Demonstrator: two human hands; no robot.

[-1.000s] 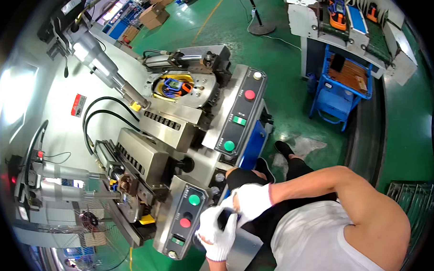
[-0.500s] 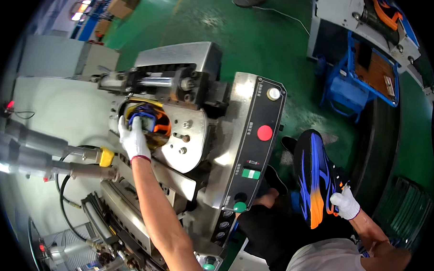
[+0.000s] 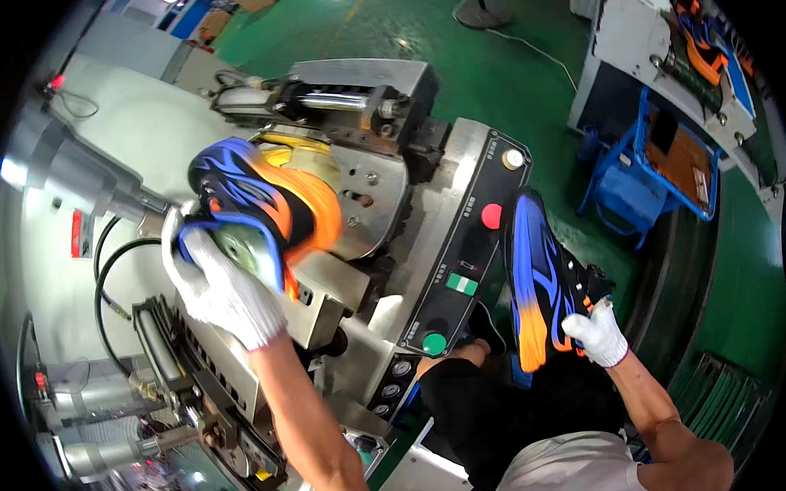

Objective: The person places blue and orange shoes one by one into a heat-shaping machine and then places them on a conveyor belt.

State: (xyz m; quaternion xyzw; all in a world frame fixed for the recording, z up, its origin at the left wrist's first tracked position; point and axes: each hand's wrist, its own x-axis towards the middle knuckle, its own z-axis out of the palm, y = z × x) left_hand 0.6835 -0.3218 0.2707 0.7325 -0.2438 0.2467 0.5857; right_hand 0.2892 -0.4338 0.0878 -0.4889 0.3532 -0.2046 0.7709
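Head view: left of the black push-button panel (image 3: pixel 473 245), I see the white-gloved left hand (image 3: pixel 223 290) grasping 1 blue-black-orange shoe (image 3: pixel 274 193); right of the panel, the white-gloved right hand (image 3: pixel 598 333) grasps 1 matching shoe (image 3: pixel 540 284).

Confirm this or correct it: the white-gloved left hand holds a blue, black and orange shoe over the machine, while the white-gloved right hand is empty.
The right hand is not empty: the head view shows it holding a second shoe. The rest stands: the left hand holds the first shoe over the machine.
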